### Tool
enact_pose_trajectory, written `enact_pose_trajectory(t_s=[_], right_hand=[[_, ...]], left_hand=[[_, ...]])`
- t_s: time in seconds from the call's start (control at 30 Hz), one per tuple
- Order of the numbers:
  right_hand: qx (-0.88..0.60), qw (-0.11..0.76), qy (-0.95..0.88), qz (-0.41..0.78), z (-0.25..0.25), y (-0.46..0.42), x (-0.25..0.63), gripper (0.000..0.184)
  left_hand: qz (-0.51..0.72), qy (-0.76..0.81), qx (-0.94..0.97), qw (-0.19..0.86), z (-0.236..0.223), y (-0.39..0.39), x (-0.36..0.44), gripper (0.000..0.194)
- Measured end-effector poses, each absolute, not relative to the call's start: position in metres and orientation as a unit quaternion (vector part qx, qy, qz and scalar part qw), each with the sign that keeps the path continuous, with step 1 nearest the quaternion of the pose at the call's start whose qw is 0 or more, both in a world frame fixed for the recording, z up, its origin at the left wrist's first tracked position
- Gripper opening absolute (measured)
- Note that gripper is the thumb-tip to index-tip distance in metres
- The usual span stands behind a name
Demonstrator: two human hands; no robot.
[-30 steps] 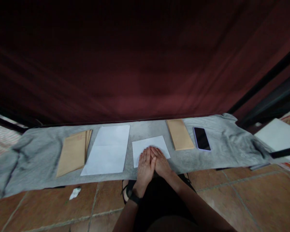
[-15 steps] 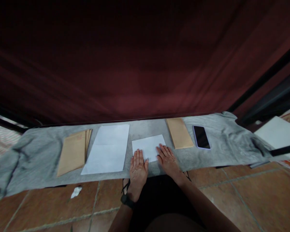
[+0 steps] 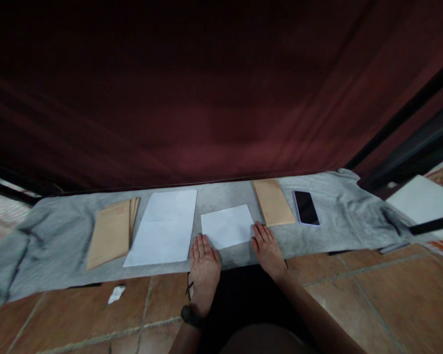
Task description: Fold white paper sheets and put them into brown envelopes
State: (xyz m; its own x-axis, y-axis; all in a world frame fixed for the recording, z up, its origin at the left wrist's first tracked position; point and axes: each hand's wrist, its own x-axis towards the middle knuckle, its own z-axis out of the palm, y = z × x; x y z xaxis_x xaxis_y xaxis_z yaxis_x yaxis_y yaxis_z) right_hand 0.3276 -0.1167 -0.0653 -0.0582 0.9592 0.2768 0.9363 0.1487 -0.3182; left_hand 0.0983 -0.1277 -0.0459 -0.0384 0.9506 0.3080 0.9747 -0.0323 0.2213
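A folded white sheet of paper [image 3: 227,227] lies flat in front of me on the grey cloth. My left hand [image 3: 204,260] rests palm down at its lower left corner, fingers stretched out and holding nothing. At the sheet's right edge lies my right hand [image 3: 266,248], also flat with fingers extended. Left of them is a larger white paper [image 3: 164,231] with a crease across its middle. Beyond my right fingertips a brown envelope [image 3: 273,201] lies on the cloth.
Several brown envelopes [image 3: 110,233] lie overlapped at the left. A phone [image 3: 306,208] in a light purple case sits at the right. The narrow surface under the grey cloth [image 3: 350,216] backs onto a dark red curtain [image 3: 214,123]. A crumpled white scrap [image 3: 116,294] lies on the tiled floor.
Both hands have drawn apart, left hand leftward and down, right hand rightward. More of the folded sheet shows between them. The sheet itself stays about where it was.
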Motion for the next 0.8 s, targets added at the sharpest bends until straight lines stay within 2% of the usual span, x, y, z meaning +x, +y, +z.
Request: enact_pose_trajectory(t_s=[0.23, 0.47, 0.63, 0.8], right_hand=[[-0.58, 0.271, -0.764, 0.08, -0.054, -0.106, 0.308, 0.051], [-0.509, 0.23, -0.823, 0.102, -0.044, -0.068, 0.272, 0.048], [-0.525, 0.201, -0.823, 0.081, -0.053, -0.054, 0.264, 0.044], [-0.565, 0.191, -0.801, 0.057, -0.058, -0.047, 0.267, 0.043]], left_hand=[[-0.196, -0.592, -0.781, -0.023, -0.041, -0.113, 0.13, 0.06], [-0.141, -0.583, -0.799, -0.043, -0.054, -0.079, 0.143, 0.061], [-0.113, -0.597, -0.794, -0.028, -0.056, -0.066, 0.133, 0.06], [-0.136, -0.633, -0.762, -0.009, -0.055, -0.062, 0.124, 0.057]])
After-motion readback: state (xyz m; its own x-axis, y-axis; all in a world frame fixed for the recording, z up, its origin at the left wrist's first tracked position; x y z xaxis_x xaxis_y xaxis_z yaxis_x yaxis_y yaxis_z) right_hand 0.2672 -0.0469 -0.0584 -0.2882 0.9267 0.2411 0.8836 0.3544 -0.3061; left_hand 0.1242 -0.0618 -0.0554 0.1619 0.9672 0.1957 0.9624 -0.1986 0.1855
